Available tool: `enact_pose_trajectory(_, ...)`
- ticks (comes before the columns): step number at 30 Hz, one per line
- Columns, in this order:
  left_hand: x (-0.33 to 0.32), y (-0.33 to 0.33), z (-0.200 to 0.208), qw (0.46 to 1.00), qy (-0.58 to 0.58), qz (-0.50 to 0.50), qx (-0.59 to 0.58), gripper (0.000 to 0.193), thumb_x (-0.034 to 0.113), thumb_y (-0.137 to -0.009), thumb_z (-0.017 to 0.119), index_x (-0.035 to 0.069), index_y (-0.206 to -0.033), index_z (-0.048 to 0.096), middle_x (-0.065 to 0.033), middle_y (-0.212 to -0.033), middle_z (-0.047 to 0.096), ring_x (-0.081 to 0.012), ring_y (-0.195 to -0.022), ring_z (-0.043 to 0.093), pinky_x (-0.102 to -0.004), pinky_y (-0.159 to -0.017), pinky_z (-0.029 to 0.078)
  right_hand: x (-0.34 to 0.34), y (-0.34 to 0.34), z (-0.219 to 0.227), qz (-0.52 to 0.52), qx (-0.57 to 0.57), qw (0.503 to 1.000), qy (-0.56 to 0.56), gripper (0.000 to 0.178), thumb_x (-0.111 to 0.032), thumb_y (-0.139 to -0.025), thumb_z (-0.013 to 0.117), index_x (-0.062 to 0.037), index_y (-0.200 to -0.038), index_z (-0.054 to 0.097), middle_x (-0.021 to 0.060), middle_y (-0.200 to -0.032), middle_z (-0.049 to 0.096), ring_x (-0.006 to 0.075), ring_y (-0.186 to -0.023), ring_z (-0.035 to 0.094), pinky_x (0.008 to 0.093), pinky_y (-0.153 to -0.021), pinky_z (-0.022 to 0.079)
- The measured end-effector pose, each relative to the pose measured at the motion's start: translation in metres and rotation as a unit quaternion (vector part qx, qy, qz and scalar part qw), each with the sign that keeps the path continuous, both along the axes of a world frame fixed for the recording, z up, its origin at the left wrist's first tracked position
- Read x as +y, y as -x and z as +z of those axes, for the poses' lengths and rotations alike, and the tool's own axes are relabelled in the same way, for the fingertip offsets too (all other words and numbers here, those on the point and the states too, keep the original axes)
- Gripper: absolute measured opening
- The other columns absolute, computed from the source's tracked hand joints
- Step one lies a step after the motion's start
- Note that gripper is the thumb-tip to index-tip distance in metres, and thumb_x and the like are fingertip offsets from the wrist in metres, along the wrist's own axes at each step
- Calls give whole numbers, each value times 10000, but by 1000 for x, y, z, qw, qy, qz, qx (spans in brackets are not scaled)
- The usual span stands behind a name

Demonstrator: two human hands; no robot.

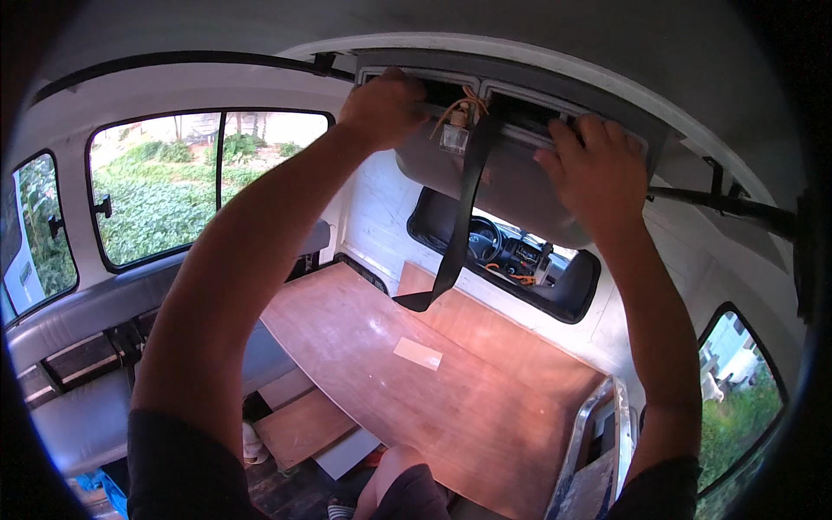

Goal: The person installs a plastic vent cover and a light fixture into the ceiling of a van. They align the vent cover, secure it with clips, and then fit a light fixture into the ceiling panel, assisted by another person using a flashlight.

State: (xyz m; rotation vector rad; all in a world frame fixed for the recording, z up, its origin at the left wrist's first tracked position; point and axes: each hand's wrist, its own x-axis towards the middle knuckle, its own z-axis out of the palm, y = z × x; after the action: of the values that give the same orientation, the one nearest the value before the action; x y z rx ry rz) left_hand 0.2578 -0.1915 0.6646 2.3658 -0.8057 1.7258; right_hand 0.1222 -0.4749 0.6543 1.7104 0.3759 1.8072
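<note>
Both my arms are raised to a grey overhead housing (520,165) below the vehicle's ceiling. It has two framed dark openings along its upper front. My left hand (384,108) is closed over the rim at the left opening, its fingertips partly hidden. With fingers hooked over the rim at the right opening, my right hand (598,169) grips the other side. Between the hands, a small clear bottle (455,137) with a wooden cap hangs on an orange cord. A black strap (464,208) drops from the housing's middle toward the board below.
Below lies a large brown wooden board (381,347) with a small pale rectangular piece (419,354) on it. Grey padded seats (69,425) line the left side. A metal frame (598,442) stands at right. Through the partition window (559,290), a steering wheel shows. Loose planks (305,425) lie below left.
</note>
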Motion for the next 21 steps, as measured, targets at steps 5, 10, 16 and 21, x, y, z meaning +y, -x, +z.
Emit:
enact_pose_trajectory(5,-27,22,0,978,77,-130,141,288,393,-909,704,132,-999,789,-137,-1023,751,-361,-1021,710,-466,-919,563,44,-6,15,76,170,973,-139,300,-380,-921,690,-114,-1054,730,142,-928,746,351,-916,737,482,-779,577)
enact_pose_trajectory(10,-34,24,16,995,2,-21,100,261,347,-907,718,126,-1030,782,-166,-1015,751,-371,-1012,724,-471,-912,571,85,-45,37,2,258,954,-152,229,-294,-956,617,-94,-984,726,162,-936,747,372,-911,731,513,-765,574)
enact_pose_trajectory(16,-22,30,30,989,19,115,90,218,268,-916,697,108,-1044,770,-161,-1093,750,-367,-1041,726,-483,-892,585,66,2,19,74,273,958,-57,189,-239,-944,617,-83,-870,693,157,-832,709,383,-803,705,523,-711,552)
enact_pose_trajectory(21,-5,53,27,990,-33,67,117,217,226,-934,658,57,-1048,732,-182,-1062,734,-366,-991,723,-486,-862,585,27,54,-12,99,427,898,-33,206,-206,-911,688,-51,-793,621,151,-765,642,377,-746,660,496,-678,505)
